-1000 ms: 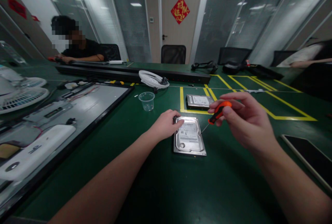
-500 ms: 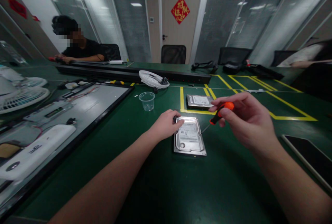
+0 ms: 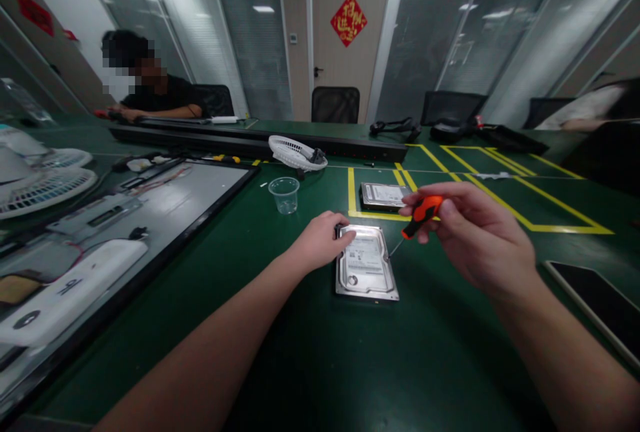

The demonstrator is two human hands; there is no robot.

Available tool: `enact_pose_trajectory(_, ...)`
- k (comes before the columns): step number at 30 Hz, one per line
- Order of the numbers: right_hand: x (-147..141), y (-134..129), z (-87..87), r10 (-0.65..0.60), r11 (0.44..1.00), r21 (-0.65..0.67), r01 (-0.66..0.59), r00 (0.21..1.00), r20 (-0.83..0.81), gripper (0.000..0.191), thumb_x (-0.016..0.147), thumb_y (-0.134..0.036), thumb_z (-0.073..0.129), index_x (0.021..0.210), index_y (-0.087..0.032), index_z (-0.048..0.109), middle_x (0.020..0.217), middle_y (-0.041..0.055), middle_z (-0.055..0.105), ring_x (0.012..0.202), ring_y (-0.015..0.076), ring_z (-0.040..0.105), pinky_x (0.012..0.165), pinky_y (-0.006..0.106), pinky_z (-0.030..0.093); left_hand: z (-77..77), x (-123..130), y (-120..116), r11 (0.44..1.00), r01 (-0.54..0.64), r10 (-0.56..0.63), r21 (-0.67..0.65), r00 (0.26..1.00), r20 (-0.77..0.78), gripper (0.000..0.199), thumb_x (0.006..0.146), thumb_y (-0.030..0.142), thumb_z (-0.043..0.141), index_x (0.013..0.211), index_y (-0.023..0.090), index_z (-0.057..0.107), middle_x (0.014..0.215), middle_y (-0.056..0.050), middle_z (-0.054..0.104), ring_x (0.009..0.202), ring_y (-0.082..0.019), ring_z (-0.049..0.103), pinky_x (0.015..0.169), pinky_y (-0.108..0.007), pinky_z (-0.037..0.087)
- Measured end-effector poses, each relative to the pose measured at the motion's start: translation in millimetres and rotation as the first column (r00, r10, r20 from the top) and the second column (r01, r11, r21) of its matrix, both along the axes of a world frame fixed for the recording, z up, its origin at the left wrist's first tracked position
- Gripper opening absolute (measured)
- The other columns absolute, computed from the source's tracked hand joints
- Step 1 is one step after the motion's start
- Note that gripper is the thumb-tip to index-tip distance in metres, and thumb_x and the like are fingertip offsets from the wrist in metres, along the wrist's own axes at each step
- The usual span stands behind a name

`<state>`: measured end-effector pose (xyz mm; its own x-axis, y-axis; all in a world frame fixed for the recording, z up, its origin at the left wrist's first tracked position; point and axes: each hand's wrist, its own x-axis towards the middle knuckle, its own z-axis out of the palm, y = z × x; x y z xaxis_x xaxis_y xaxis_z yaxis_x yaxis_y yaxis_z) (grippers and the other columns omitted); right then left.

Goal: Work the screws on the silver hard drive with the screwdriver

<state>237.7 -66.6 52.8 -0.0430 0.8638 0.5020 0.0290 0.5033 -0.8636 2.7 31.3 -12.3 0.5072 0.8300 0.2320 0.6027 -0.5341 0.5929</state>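
Note:
A silver hard drive [image 3: 367, 262] lies label up on the green table in front of me. My left hand [image 3: 324, 239] grips its far left corner, the thumb on the top face and the fingers over the edge. In my right hand [image 3: 470, 235] is an orange and black screwdriver [image 3: 423, 217], held by its handle between thumb and fingers. The shaft slants down to the left, and its tip meets the drive's right edge. A second hard drive [image 3: 383, 196] rests behind, inside the yellow tape, partly covered by my right fingers.
A clear plastic cup [image 3: 285, 195] and a white fan grille [image 3: 298, 153] stand beyond my left hand. A large black-framed panel [image 3: 200, 195] with electronic parts fills the left side. At right lies a dark flat device [image 3: 595, 305]. Across the table sits a person [image 3: 160, 95].
The screwdriver handle has turned and tilted slightly in my right fingers, which have shifted a little left. Its tip stays at the drive's right edge. My left hand keeps its place.

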Motion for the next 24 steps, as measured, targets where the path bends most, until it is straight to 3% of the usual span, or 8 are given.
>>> enact_pose_trajectory(8,-1.3,-1.0,-0.3,-0.082,0.994,0.068,0.081,0.997,0.013,0.021,0.089,-0.024,0.079,0.104,-0.029,0.066,0.11,0.0048,0.077,0.094,0.0215,0.075,0.056,0.027,0.059,-2.9,0.3,0.8,1.0,0.005,-0.005,0.017,1.0,0.009,0.029,0.096,0.04,0.063,0.111,0.018,0.074,0.1,-0.006,0.065,0.084,-0.02,0.061,0.08,-0.035,0.049)
enact_pose_trajectory(13,-0.8,0.0,-1.7,-0.018,1.0,0.026,0.018,1.0,0.002,0.022,0.098,-0.029,0.068,0.12,-0.032,0.069,0.114,0.0061,0.075,0.093,0.0226,0.073,0.062,0.032,0.06,-3.2,-0.2,1.5,1.0,0.004,-0.004,0.016,1.0,0.012,0.03,0.095,0.041,0.063,0.112,0.018,0.074,0.101,-0.007,0.066,0.084,-0.02,0.061,0.08,-0.035,0.049)
enact_pose_trajectory(17,-0.3,1.2,-2.3,0.004,1.0,-0.006,-0.004,1.0,-0.02,0.023,0.103,-0.031,0.058,0.119,-0.033,0.074,0.115,0.0071,0.075,0.093,0.0242,0.072,0.061,0.034,0.06,-1.2,-0.2,0.7,1.0,0.005,-0.005,0.009,1.0,0.007,0.031,0.096,0.041,0.062,0.112,0.018,0.074,0.101,-0.007,0.066,0.085,-0.021,0.062,0.08,-0.035,0.049)
enact_pose_trajectory(21,0.2,1.2,-2.0,-0.036,0.999,0.026,0.035,0.999,0.016,0.019,0.1,-0.028,0.065,0.116,-0.032,0.074,0.114,0.0063,0.075,0.084,0.0213,0.071,0.061,0.035,0.06,1.7,0.3,-1.2,1.0,0.001,-0.001,-0.005,1.0,-0.002,0.031,0.096,0.04,0.062,0.113,0.018,0.074,0.104,-0.007,0.066,0.086,-0.021,0.062,0.081,-0.035,0.05)
enact_pose_trajectory(24,-0.4,0.6,-1.6,-0.068,0.995,0.071,0.067,0.998,0.017,0.017,0.094,-0.025,0.074,0.11,-0.029,0.07,0.114,0.0057,0.076,0.087,0.02,0.074,0.061,0.031,0.061,2.1,0.8,-1.7,1.0,0.0,0.0,-0.014,1.0,-0.002,0.031,0.096,0.041,0.062,0.113,0.018,0.074,0.104,-0.007,0.067,0.085,-0.02,0.062,0.08,-0.035,0.05)
